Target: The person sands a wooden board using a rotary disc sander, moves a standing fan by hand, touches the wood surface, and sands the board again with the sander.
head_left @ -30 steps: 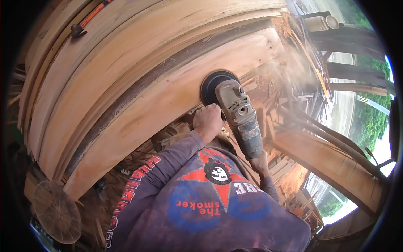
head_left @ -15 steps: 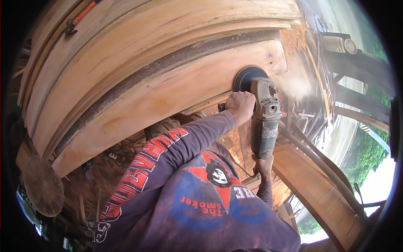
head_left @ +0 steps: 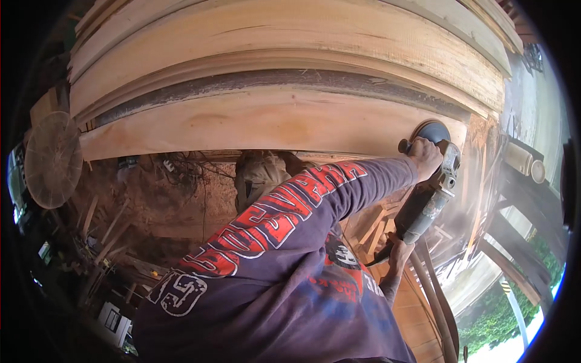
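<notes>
A pale wooden plank [head_left: 242, 121] lies across the view. On its right end rests the round dark disc [head_left: 433, 129] of an angle grinder [head_left: 428, 202], fitted like a sander. My left hand [head_left: 425, 158] is closed around the side handle, whose dark end [head_left: 403, 146] sticks out beside the disc. Lower down, my right hand [head_left: 399, 253] wraps the rear of the tool's body, its fingers partly hidden. The grinder slants from the plank down towards me.
Several long boards [head_left: 290, 33] are stacked behind the plank. A round fan-like guard [head_left: 54, 160] stands at the left. Wood offcuts [head_left: 378, 227] and sawdust lie below the plank. A pale cylindrical container [head_left: 524, 161] and dark beams are at the right.
My view has turned, so the boards lie more level. The grinder, held in both hands, has moved right, nearer the plank's end, and slants more. The dust plume has thinned.
</notes>
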Available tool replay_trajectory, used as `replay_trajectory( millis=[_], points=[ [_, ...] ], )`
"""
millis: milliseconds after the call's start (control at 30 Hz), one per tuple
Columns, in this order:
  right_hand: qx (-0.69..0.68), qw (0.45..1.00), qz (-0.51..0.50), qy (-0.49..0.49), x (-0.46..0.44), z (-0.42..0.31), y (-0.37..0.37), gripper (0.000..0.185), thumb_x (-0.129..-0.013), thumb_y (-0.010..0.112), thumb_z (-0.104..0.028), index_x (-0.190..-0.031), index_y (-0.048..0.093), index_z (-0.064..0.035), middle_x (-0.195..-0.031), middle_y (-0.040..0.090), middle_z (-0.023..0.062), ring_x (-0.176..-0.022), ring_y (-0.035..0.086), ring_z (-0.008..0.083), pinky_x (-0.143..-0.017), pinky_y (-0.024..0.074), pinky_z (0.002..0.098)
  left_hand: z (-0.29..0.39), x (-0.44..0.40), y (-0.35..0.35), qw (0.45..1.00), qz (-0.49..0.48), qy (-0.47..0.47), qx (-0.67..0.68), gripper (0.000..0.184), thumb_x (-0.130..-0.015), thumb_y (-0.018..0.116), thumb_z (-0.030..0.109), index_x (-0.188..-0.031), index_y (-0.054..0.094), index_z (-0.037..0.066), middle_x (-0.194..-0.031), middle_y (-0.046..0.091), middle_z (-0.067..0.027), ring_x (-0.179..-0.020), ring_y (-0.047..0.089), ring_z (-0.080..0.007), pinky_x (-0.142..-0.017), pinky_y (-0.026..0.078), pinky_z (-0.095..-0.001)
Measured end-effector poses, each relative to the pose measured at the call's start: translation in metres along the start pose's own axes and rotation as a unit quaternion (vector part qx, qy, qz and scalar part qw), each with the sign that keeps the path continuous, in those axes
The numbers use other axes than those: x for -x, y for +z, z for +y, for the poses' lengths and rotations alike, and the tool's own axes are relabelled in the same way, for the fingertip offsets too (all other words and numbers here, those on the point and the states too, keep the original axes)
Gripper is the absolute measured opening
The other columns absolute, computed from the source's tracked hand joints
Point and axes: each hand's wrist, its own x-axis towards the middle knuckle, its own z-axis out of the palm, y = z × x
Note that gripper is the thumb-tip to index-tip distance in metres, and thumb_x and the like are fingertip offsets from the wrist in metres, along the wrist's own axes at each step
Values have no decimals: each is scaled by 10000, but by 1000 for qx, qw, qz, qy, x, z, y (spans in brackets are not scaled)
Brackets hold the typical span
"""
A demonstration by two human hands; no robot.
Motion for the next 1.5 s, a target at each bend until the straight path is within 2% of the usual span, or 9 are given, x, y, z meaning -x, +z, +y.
replay_trajectory(
  millis=[200, 467, 733, 833, 1033, 1100, 1300, 1400, 1500],
  points=[
    [139, 984, -87, -76, 39, -13, 60, 319, -721, 781, -130, -958, 692, 64, -841, 688, 79, -784, 638, 181, -742, 523, 350, -108, 127, -25, 996, 22, -83, 23, 215, -699, 817, 258, -807, 749, 85, -792, 754, -105, -754, 753, -226, -624, 559, -380],
    [222, 925, -200, -234, 95, -49, 151, 328, -746, 797, -183, -926, 711, 78, -840, 725, 162, -832, 708, 218, -719, 550, 372, -205, 324, -92, 930, 50, -348, 106, 177, -752, 752, 145, -873, 708, 23, -866, 747, -204, -816, 751, -364, -703, 607, -456],
    [334, 825, -228, -395, 168, -80, 278, 341, -766, 814, -224, -885, 732, 85, -833, 758, 235, -872, 770, 252, -698, 577, 391, -306, 479, -139, 873, 105, -449, 160, 193, -747, 736, 179, -851, 707, 19, -885, 744, -213, -830, 751, -370, -704, 607, -466],
    [445, 804, -234, -319, 200, -74, 341, 349, -771, 819, -234, -915, 739, 73, -873, 763, 234, -896, 769, 251, -723, 582, 391, -354, 540, -152, 857, 118, -457, 205, 185, -727, 707, 153, -854, 692, 20, -875, 726, -231, -833, 728, -407, -744, 585, -500],
    [764, 601, -234, 11, 268, -122, 466, 329, -790, 812, -233, -972, 753, 36, -936, 773, 214, -960, 766, 244, -762, 584, 383, -450, 643, -191, 830, 180, -494, 186, 188, -752, 730, 194, -843, 720, 30, -886, 735, -230, -839, 736, -399, -743, 591, -495],
    [359, 785, -330, -383, 336, -158, 485, 343, -791, 805, -225, -1025, 749, 19, -968, 773, 214, -979, 765, 256, -774, 586, 391, -474, 673, -216, 809, 194, -525, 180, 172, -762, 726, 197, -816, 745, 34, -884, 737, -240, -827, 740, -397, -742, 596, -489],
    [328, 762, -347, -438, 386, -189, 561, 366, -778, 779, -217, -1041, 713, 28, -940, 750, 254, -936, 755, 369, -753, 586, 438, -532, 739, -215, 743, 245, -583, 219, 430, -787, 798, 329, -1052, 689, 8, -1015, 727, -260, -981, 703, -438, -837, 560, -494],
    [348, 740, -340, -464, 399, -190, 584, 389, -780, 764, -233, -1057, 700, 33, -932, 732, 281, -939, 732, 422, -756, 583, 461, -576, 765, -169, 726, 381, -492, 293, 454, -800, 797, 346, -1070, 681, 1, -1000, 725, -266, -967, 706, -433, -814, 553, -489],
    [352, 744, -329, -463, 393, -180, 581, 418, -783, 768, -255, -1072, 696, 40, -943, 729, 287, -961, 726, 426, -762, 582, 462, -565, 764, -188, 746, 306, -546, 226, 411, -814, 778, 326, -1040, 693, -6, -977, 731, -254, -926, 717, -419, -808, 559, -491]
  ],
)
